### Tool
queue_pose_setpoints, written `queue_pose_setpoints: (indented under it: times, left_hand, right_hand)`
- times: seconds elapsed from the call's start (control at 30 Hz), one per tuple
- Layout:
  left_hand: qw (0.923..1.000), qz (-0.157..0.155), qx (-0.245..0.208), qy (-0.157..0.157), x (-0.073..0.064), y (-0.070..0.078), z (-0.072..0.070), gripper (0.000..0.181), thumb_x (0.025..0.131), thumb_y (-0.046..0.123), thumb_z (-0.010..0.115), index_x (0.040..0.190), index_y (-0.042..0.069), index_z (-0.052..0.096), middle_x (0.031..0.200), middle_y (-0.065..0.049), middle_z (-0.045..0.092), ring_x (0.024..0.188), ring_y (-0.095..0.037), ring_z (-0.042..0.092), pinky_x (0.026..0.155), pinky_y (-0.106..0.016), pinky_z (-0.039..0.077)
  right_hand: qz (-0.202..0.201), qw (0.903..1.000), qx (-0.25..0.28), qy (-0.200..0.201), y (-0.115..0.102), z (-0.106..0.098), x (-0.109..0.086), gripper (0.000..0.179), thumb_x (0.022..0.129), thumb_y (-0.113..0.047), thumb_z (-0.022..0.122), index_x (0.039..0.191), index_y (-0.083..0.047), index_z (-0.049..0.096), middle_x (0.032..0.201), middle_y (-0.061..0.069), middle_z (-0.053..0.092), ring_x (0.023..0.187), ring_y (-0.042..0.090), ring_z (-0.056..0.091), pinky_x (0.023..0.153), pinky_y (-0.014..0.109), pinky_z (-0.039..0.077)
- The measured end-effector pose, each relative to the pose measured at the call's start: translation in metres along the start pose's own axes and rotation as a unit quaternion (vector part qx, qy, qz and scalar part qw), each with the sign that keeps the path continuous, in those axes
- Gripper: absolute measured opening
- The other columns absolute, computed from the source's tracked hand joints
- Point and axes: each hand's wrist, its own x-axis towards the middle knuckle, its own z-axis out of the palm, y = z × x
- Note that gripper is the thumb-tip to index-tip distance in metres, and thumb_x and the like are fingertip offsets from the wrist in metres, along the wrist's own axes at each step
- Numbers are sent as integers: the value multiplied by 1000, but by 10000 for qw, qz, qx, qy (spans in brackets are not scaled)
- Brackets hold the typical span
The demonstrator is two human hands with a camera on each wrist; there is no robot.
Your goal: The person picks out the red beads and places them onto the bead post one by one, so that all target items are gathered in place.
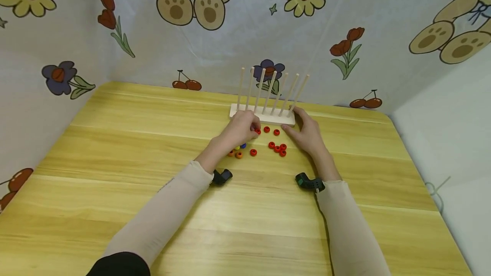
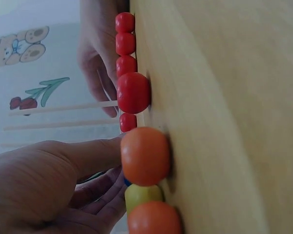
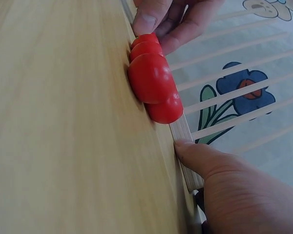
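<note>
A pale wooden peg rack (image 1: 273, 118) with a row of upright sticks stands near the back of the table. My right hand (image 1: 310, 136) grips its right end, thumb (image 3: 198, 157) along the front edge and fingers reaching behind. In front of the rack's left half, my left hand (image 1: 241, 127) pinches a red bead (image 1: 258, 131) between thumb and fingers, low over the tabletop. Two more red beads (image 1: 267, 129) lie just right of it. Nearer the front is a cluster of red beads (image 1: 277, 149), with a single red bead (image 1: 253, 152) to its left.
Orange beads (image 1: 239, 155), a yellow bead (image 2: 142, 197) and a blue bead (image 1: 243, 145) lie beside the left wrist, partly hidden by it. Behind the wooden table (image 1: 172, 139) hangs a printed cloth (image 1: 230, 46). A white wall (image 1: 441, 139) borders the right side.
</note>
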Motion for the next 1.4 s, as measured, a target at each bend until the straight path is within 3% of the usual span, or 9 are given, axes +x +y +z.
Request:
queue_pose_setpoints:
  times: [0.27, 0.47, 0.6, 0.77, 0.87, 1.1, 1.4]
  left_hand:
    - [9950, -97, -650, 747, 0, 2, -12, 7, 93, 2, 79, 99, 3, 77, 93, -9, 76, 88, -21, 71, 83, -31, 59]
    - [9824, 77, -1071, 1527, -2, 11, -35, 12, 93, 4, 78, 104, 2, 76, 95, -10, 76, 85, -21, 71, 79, -28, 60]
    - [9652, 349, -1331, 2226, -2, 19, -54, 11, 93, 5, 78, 103, 1, 77, 93, -12, 75, 82, -21, 70, 77, -28, 59]
    - [9333, 620, -1535, 3186, 0, 27, -76, 12, 93, 4, 79, 104, 0, 77, 92, -14, 75, 80, -22, 68, 76, -29, 58]
    - [9182, 618, -1618, 3563, 3, 29, -83, 13, 94, 5, 77, 106, 0, 77, 94, -14, 75, 81, -22, 68, 77, -29, 58]
    - [9020, 490, -1551, 3999, 9, 23, -83, 17, 95, 7, 78, 110, 0, 77, 98, -15, 73, 83, -23, 67, 78, -30, 59]
    - [8994, 453, -1673, 4013, 13, 17, -79, 19, 96, 10, 78, 112, 0, 77, 99, -14, 73, 85, -23, 67, 77, -29, 57]
  right_hand:
    - [-11, 10000, 44, 27, -1, -2, 0, 70, 98, -29, 77, 158, -11, 46, 159, 17, 51, 150, 37, 44, 128, 52, 28]
    - [3, 10000, 18, -8, 1, -2, -1, 71, 98, -30, 77, 158, -9, 46, 159, 18, 51, 150, 38, 44, 127, 53, 28]
    - [14, 10000, 8, 17, 2, -4, -1, 71, 98, -31, 76, 158, -9, 46, 159, 18, 51, 150, 39, 44, 127, 53, 29]
    - [4, 10000, 13, 40, 2, -4, -1, 70, 98, -30, 77, 157, -8, 47, 158, 19, 52, 149, 39, 45, 126, 53, 30]
    - [0, 10000, 49, 13, 2, -2, -1, 70, 97, -30, 77, 157, -8, 47, 158, 19, 52, 150, 38, 45, 127, 52, 30]
    - [22, 9999, 93, -54, 0, 2, -1, 71, 98, -31, 77, 158, -7, 45, 160, 19, 50, 151, 38, 43, 127, 52, 29]
    - [51, 10000, 18, -46, -1, 0, -1, 71, 99, -31, 76, 158, -7, 45, 159, 19, 50, 151, 38, 43, 127, 53, 29]
